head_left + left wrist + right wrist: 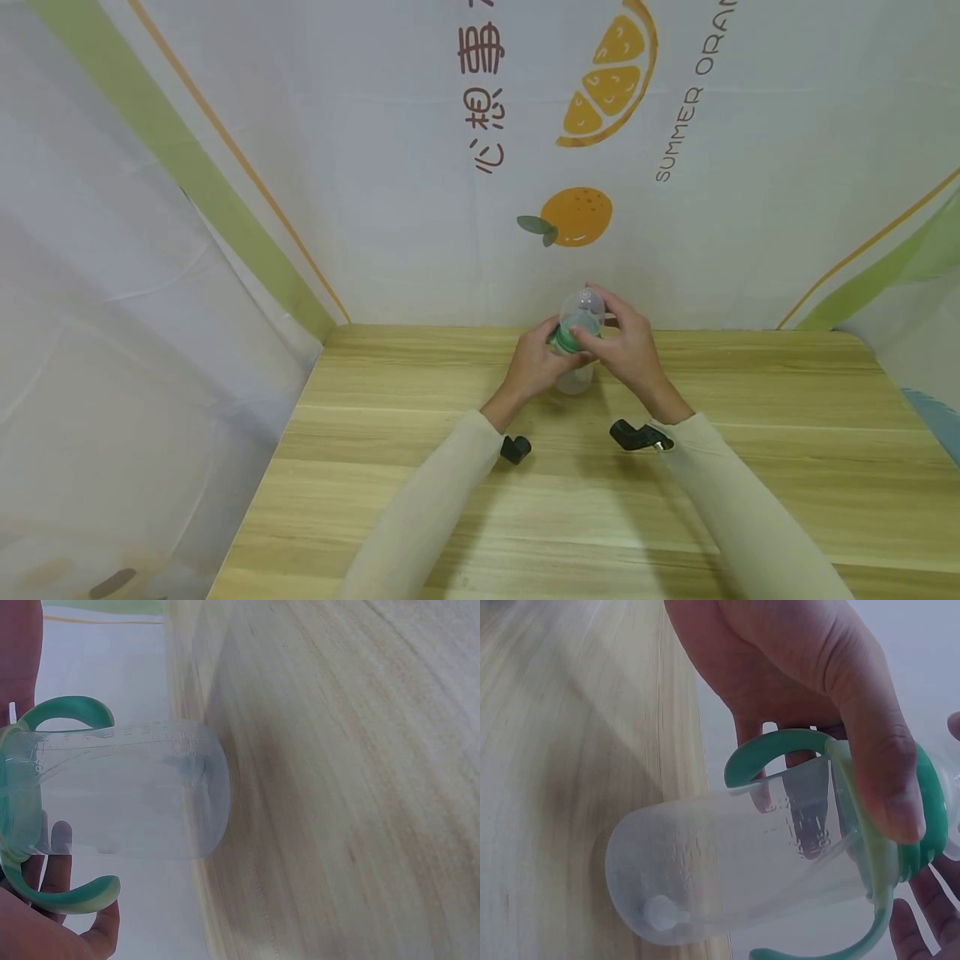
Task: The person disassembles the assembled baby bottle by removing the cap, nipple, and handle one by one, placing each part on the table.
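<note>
A clear baby bottle stands upright in both hands near the table's back edge. It has a green collar, two green handles and a clear domed cap. My left hand grips the bottle round its collar, its thumb lying across the front in the right wrist view. Around the domed cap curl the fingers of my right hand, thumb at the collar. Through the wall shows a straw with a weighted end; no drink shows inside.
The wood-grain table runs back to a white cloth printed with oranges and lettering. More white cloth hangs at the left side. Black angled pieces jut from beside both sleeves.
</note>
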Motion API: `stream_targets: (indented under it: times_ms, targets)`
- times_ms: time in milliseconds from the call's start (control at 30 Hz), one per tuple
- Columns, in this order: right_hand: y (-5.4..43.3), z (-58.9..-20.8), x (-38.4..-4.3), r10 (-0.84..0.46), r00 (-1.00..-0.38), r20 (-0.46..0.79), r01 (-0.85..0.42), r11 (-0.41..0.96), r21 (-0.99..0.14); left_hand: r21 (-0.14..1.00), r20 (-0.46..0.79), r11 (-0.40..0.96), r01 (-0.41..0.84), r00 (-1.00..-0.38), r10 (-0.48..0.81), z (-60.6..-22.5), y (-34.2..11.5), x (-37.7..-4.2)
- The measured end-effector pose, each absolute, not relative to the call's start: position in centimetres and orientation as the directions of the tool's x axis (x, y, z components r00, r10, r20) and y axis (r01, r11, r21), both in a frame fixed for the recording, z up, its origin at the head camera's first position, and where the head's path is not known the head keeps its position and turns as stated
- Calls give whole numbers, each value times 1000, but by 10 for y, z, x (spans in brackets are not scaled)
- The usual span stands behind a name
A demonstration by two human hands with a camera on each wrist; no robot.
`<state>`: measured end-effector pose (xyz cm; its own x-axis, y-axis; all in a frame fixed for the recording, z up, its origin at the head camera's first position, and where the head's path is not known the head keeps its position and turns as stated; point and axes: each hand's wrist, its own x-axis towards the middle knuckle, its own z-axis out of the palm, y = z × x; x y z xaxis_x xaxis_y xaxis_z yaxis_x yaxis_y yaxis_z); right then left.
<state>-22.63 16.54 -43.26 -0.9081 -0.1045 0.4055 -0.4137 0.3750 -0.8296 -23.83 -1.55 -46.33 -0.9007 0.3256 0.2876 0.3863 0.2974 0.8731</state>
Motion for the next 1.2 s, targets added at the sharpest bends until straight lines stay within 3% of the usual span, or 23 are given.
stream_targets:
  times_ms: [533,1200]
  targets:
    - [165,-430,-225,-107,-880,463,-470,349,-811,878,290,282,387,-898,331,-463,-15,-238]
    - [166,-430,-223,-76,-888,453,-453,306,-837,882,282,281,380,-900,331,-463,-15,-238]
